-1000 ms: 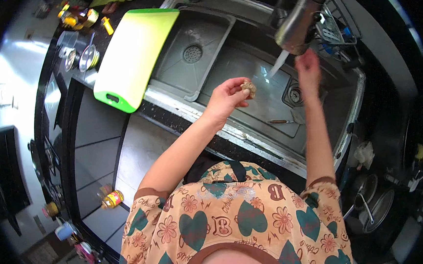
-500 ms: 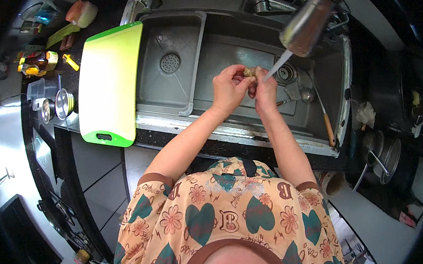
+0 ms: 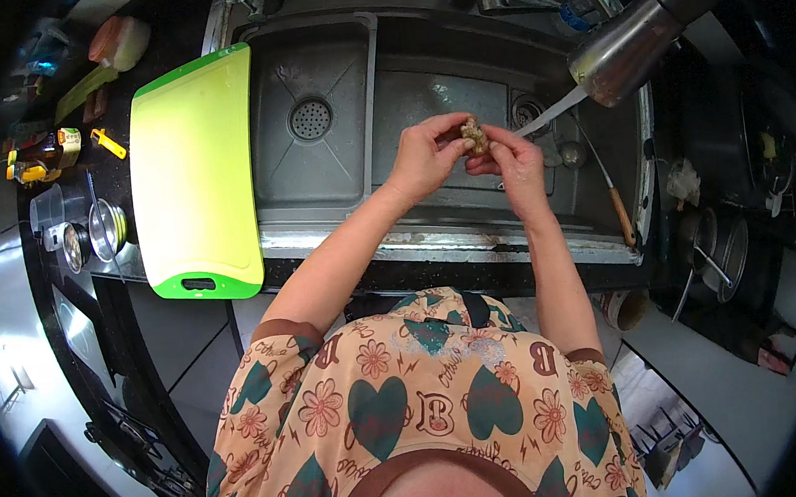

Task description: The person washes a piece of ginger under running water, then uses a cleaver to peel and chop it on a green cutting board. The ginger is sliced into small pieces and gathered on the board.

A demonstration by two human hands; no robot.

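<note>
A small, knobbly, light-brown piece of what looks like ginger root [image 3: 474, 135] is held between my two hands, over the right basin of the grey sink [image 3: 438, 93]. My left hand [image 3: 427, 157] grips it with thumb and fingers from the left. From the other side my right hand [image 3: 519, 164] pinches it, with its lower fingers curled beneath. Just right of my fingers, a stream of water [image 3: 550, 113] runs slantwise from the metal faucet head [image 3: 633, 47]. The fingers hide part of the root.
A green-rimmed cutting board [image 3: 194, 170] lies across the sink's left side, by a shallow basin with a drain [image 3: 310, 119]. A wooden-handled utensil [image 3: 622, 217] leans at the right basin's edge. Left of the board are a yellow-handled tool [image 3: 109, 144], a bottle [image 3: 52, 154] and a strainer [image 3: 106, 227].
My hands have drawn clear of the water stream, and more of the root shows between my fingers. My right hand has turned and shifted right. The whole view has also shifted slightly.
</note>
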